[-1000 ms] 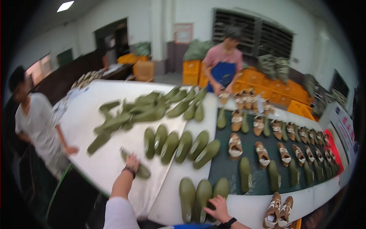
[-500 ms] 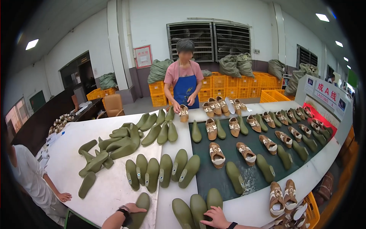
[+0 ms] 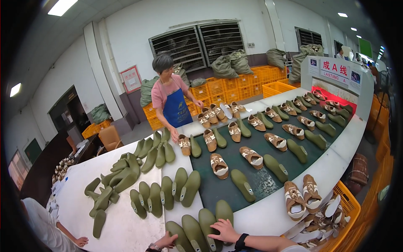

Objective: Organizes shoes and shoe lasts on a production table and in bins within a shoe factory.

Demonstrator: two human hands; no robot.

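Note:
At the lower middle, a row of olive-green shoe lasts (image 3: 193,230) stands side by side on the white table. My left hand (image 3: 166,241), low in the view, curls its fingers against the leftmost last (image 3: 178,236). Over the right end of this row, my right hand (image 3: 225,231) rests with its fingers apart, touching the lasts there and partly covering them. Just beyond stands another group of green lasts (image 3: 167,194). Brown and white sneakers (image 3: 218,165) and lasts lie in pairs on the dark green conveyor belt (image 3: 265,183) to the right.
A co-worker in a blue apron (image 3: 176,107) stands across the table, one hand beside a sneaker. Loose lasts (image 3: 126,174) are heaped at left, near another person's white sleeve (image 3: 44,224). At lower right, two sneakers (image 3: 295,200) stand by a yellow crate (image 3: 348,201) of shoes.
My left hand has brought its last rightward against the row under my right hand. The co-worker has set a sneaker down beside a last. My view has turned right.

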